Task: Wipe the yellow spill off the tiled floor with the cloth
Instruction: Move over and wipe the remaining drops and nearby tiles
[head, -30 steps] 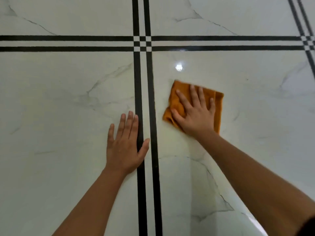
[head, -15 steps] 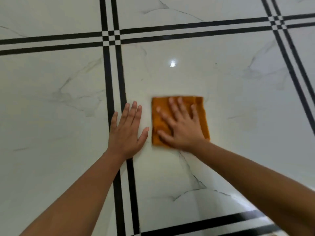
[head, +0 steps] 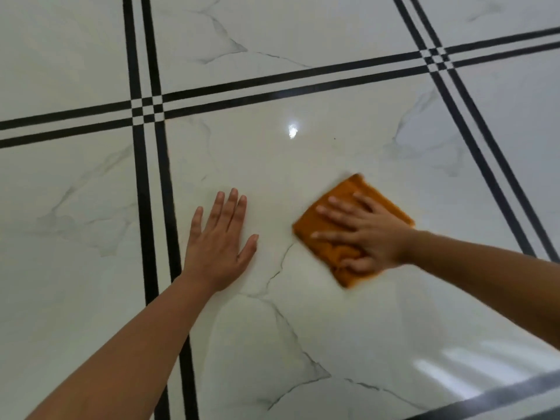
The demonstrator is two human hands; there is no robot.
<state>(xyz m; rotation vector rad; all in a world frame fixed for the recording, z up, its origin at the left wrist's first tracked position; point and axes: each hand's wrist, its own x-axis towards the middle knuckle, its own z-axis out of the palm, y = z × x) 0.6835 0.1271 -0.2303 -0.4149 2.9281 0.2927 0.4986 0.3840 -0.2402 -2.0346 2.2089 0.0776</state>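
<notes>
An orange folded cloth (head: 342, 265) lies flat on the white marble tile floor (head: 318, 328). My right hand (head: 366, 234) presses down on it with fingers spread, pointing left, covering most of its middle. My left hand (head: 219, 247) rests flat on the bare tile to the left of the cloth, fingers together and thumb out, apart from the cloth. I see no yellow spill on the tile around the cloth; anything under the cloth is hidden.
Double black border lines (head: 151, 207) run down the floor left of my left hand, and another pair (head: 485, 153) slants down at the right. A crossing pair (head: 272, 86) lies farther away. A bright light reflection (head: 292, 131) shines on the tile.
My right hand has slid the cloth to the right, away from my left hand, and the cloth has turned at an angle. The view has shifted, so the black lines sit farther left.
</notes>
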